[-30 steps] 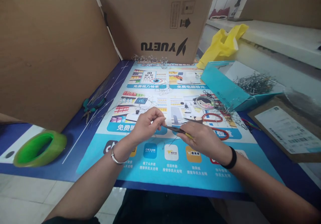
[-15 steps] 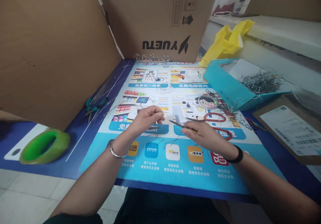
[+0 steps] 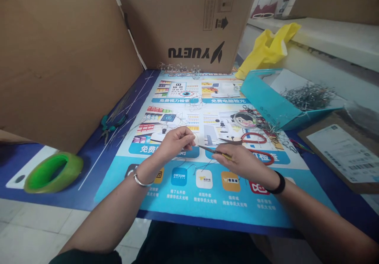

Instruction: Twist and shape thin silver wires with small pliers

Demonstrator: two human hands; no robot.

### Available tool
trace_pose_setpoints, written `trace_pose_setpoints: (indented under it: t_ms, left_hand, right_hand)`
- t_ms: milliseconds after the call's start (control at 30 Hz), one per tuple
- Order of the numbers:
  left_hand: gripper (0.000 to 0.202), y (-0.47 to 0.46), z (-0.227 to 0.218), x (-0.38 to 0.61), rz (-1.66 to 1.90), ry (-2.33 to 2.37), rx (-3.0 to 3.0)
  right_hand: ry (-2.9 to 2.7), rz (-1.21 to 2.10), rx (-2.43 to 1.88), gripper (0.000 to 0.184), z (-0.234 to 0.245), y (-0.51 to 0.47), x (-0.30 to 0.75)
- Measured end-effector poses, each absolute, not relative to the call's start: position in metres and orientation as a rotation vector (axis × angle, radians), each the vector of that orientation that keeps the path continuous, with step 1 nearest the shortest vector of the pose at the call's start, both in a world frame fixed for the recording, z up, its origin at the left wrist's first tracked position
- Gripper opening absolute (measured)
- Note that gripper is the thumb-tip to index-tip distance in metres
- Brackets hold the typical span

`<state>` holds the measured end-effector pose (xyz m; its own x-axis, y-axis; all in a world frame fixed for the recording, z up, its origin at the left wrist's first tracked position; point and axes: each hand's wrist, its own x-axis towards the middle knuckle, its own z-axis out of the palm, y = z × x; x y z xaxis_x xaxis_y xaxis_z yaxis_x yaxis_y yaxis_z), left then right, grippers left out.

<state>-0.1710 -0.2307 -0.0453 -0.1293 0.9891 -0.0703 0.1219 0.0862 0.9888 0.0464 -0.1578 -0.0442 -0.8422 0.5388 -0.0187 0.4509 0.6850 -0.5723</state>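
My left hand [image 3: 179,141] is closed in a pinch above the printed sheet, a thin wire [image 3: 197,137] curving faintly from its fingertips. My right hand [image 3: 233,157] is wrapped round a slim pointed tool [image 3: 208,149] with a dark tip and a yellowish handle; it resembles tweezers, though its exact kind is unclear. The tip points left, close to my left fingertips. Partly behind my right hand lie red-handled scissors [image 3: 254,137]. Loose bits of wire [image 3: 189,166] rest on the sheet below the hands.
A blue box [image 3: 263,102] of tangled wire pieces [image 3: 309,97] stands at right, beside a labelled parcel [image 3: 340,149]. Further left are green-handled pliers [image 3: 110,125] and a tape roll [image 3: 53,172]. Cardboard [image 3: 183,23] walls the back and left. A round clear container [image 3: 245,119] sits mid-right.
My left hand has turned slightly, its fingers bunching closer together. The pointed tool in my right hand has shifted a little left and down, nearer the left fingertips.
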Motion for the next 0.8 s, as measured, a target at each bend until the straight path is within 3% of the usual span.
trace_pose_setpoints:
  t_ms: [800]
  left_hand:
    - [0.016, -0.231, -0.050, -0.158, 1.355, 1.400, 1.126]
  right_hand:
    - [-2.735, 0.885, -0.841, 0.036, -0.048, -0.159, 0.045]
